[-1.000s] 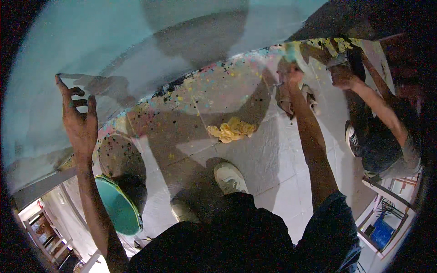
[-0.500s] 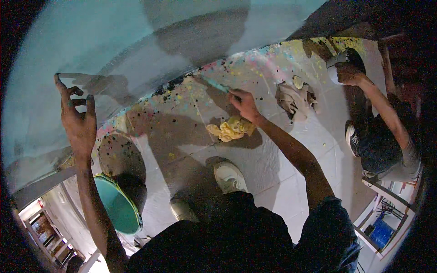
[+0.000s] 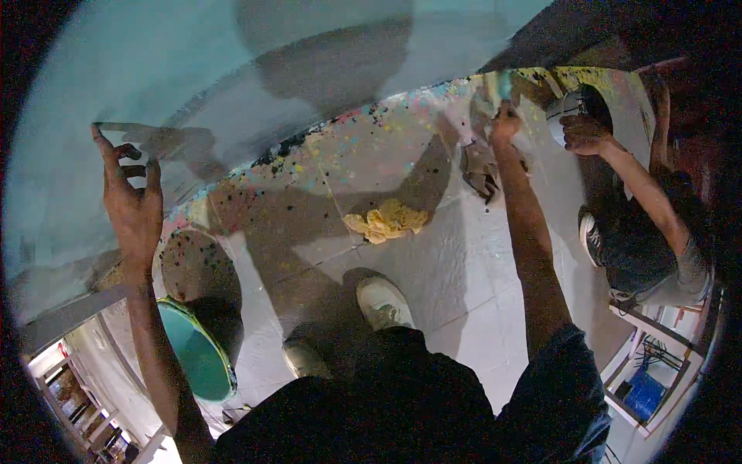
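Observation:
My left hand [image 3: 133,201] is raised against the teal painted wall [image 3: 193,62], index finger stretched to the surface, thumb apart, nothing in it. My right hand [image 3: 506,124] reaches far out to the right, closed around a teal-smeared paintbrush [image 3: 504,87]. The brush points away from me, toward the wall's bottom edge; its exact shape is blurred. Below my left forearm stands a round bucket [image 3: 189,352] of teal paint. A crumpled beige cloth [image 3: 481,174] lies on the floor beside my right wrist.
A crumpled yellow cloth [image 3: 388,221] lies on the paint-spattered floor sheet [image 3: 371,166]. At the right another person's hand [image 3: 586,133] holds a white and dark round container [image 3: 568,116]. That person's shoe [image 3: 590,236] is close by. A blue object [image 3: 645,394] sits in a frame at lower right.
My right hand has swung right and farther out with the paintbrush, from above the yellow cloth to beyond the beige cloth. My left hand stays on the wall.

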A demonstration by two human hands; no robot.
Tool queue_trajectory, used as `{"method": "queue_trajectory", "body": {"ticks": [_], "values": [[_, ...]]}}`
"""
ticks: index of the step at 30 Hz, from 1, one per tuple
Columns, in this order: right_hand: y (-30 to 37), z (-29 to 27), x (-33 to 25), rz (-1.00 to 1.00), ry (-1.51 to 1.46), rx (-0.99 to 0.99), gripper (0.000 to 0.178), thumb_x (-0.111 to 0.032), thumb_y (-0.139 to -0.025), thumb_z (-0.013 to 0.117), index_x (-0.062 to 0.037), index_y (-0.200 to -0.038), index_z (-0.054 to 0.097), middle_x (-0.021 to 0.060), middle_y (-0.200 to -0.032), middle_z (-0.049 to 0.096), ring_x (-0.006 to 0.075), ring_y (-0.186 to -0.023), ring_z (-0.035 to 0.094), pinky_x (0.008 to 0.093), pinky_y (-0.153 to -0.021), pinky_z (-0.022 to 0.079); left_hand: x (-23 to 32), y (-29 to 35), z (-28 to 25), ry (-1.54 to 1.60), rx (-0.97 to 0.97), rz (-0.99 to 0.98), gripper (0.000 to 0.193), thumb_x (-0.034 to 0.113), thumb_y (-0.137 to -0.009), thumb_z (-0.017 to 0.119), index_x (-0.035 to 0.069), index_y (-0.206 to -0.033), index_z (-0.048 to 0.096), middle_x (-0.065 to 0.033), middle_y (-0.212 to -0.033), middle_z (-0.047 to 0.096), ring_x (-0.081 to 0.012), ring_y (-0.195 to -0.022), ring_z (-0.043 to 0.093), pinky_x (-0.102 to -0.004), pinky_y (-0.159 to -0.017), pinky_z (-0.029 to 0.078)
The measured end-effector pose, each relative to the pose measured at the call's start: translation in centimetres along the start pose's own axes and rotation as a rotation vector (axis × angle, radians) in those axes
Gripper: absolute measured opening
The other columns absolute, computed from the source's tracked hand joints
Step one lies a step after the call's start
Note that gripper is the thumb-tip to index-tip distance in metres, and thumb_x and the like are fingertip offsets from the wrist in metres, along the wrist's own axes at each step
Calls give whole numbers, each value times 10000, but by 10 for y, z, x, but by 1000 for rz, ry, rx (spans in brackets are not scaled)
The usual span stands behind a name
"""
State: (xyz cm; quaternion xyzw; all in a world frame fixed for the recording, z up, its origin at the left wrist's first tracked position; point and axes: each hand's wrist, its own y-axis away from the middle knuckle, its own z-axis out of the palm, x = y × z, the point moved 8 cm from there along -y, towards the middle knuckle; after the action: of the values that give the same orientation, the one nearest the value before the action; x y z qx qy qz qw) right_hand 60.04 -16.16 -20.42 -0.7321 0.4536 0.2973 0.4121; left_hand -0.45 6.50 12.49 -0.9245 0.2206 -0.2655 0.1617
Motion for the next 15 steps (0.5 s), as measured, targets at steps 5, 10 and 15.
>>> {"method": "queue_trajectory", "body": {"ticks": [5,10,15], "values": [[143,40,-137,96,-342,-681,245,-237,-827,543,0,-878,579,15,-593,465,108,-503,388,293,-441,318,-3,0,-6,2,2,-46,759,3,-744,562,113,-1351,120,-141,-965,514,-186,-709,540,-289,-528,470],[195,42,-154,-125,-341,-877,246,-226,-828,535,6,-891,583,6,-578,454,88,-488,409,261,-428,312,-1,-6,0,-26,-27,-2,762,7,-739,568,117,-1350,127,-139,-966,515,-184,-712,541,-290,-539,470],[87,35,-90,-83,-329,-489,288,-233,-792,589,-32,-997,565,36,-670,528,92,-534,478,270,-439,365,-2,-3,-3,-20,-15,-54,768,10,-736,573,128,-1351,129,-137,-967,520,-192,-723,546,-303,-568,471]]}}
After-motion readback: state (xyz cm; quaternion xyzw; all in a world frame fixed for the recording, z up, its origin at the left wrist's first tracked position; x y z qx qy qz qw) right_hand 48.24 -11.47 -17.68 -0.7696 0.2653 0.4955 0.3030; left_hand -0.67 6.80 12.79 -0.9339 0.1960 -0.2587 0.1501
